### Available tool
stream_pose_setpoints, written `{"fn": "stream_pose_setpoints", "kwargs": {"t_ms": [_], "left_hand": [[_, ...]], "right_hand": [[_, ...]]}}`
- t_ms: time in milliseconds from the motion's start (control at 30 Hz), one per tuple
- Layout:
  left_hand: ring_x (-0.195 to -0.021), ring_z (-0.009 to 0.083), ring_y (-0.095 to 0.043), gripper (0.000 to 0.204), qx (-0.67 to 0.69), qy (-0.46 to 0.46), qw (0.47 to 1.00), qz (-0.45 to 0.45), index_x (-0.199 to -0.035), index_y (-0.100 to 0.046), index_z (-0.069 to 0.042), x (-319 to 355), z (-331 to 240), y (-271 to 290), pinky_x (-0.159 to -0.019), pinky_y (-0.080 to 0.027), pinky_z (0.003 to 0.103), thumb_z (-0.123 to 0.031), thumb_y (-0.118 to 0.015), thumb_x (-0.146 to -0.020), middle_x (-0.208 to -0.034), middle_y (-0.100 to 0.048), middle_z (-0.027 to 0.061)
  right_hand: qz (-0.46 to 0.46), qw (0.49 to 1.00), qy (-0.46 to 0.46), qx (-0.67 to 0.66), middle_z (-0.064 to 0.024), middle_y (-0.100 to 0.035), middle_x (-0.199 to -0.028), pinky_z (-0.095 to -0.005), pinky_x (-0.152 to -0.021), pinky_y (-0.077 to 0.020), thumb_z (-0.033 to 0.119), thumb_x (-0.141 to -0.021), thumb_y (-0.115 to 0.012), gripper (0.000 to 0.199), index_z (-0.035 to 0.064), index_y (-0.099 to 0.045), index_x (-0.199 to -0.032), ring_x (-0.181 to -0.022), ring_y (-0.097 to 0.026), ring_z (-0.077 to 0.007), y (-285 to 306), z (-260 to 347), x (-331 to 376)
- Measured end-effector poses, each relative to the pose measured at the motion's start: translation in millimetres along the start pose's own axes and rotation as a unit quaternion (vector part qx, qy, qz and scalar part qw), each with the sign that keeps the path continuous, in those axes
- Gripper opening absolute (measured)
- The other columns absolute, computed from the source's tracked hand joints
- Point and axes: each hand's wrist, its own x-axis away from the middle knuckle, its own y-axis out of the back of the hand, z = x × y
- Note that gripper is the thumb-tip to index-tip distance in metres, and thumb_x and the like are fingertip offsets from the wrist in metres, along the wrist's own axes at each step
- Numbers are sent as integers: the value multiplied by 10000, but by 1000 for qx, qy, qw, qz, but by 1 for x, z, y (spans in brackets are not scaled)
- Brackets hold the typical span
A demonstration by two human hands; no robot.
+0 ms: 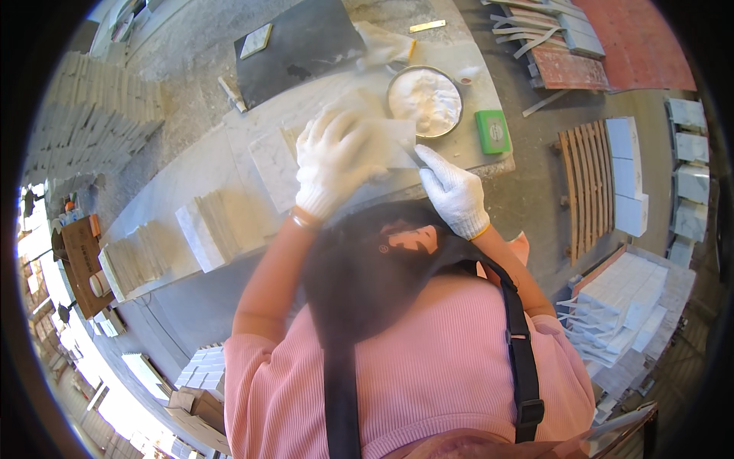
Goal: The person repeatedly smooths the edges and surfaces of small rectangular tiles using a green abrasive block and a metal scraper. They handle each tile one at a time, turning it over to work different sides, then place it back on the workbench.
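My left hand [336,161], in a white knit glove and blurred by motion, is closed at the edge of a small white tile [401,139] over the work table. My right hand [456,191], also gloved, is closed on a thin grey blade-like tool [417,157], mostly hidden by the fingers, beside the tile's right edge. Just beyond the tile stands a round bowl [425,101] of white paste. Under and beside my left hand lies a pale marble slab [269,170].
Stacked tiles [210,229] stand on the table to the left, with more [92,122] farther off. A green box [493,131] sits at the right edge. A dark sheet [298,50] lies at the back. A wooden pallet [587,191] is on the right.
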Motion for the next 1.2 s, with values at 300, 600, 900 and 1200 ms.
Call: {"fn": "stream_pose_setpoints", "kwargs": {"t_ms": [300,600,900,1200], "left_hand": [[-1256,349,-545,632,-10,-11,1000,-5,-1168,-708,-151,1,2,-2,-1008,-428,516,-405,-855,-609,-1284,-636,85],[-1225,335,-554,692,-60,8,995,75,-1226,-701,-158,3,-9,5,-1088,-371,538,-471,-872,-633,-1266,-638,84],[-1218,355,-559,629,-61,-7,994,86,-1218,-712,-173,7,-38,-5,-1040,-405,522,-476,-848,-684,-1300,-632,104],[-1240,369,-553,653,-72,-41,991,107,-1282,-713,-180,7,-32,-10,-1046,-400,514,-477,-842,-715,-1376,-610,114]], "right_hand": [[26,1000,3,-4,-182,-746,-1130,-330,-802,-579,89,-919,-705,367,84,-707,-1286,-927,-755,-258,-8,-6,-3],[13,892,-240,-383,-51,-730,-913,-215,-619,-500,93,-986,-651,407,56,-630,-1391,-704,-638,-82,-2,-25,-2],[-15,810,-241,-534,-79,-667,-1302,-276,-987,-470,149,-954,-642,477,-5,-612,-1404,-1151,-606,-153,-42,-73,-8],[6,734,-252,-631,-66,-716,-1243,-209,-581,-472,137,-1005,-617,451,-7,-569,-1430,-701,-633,-84,-42,-61,15]]}}
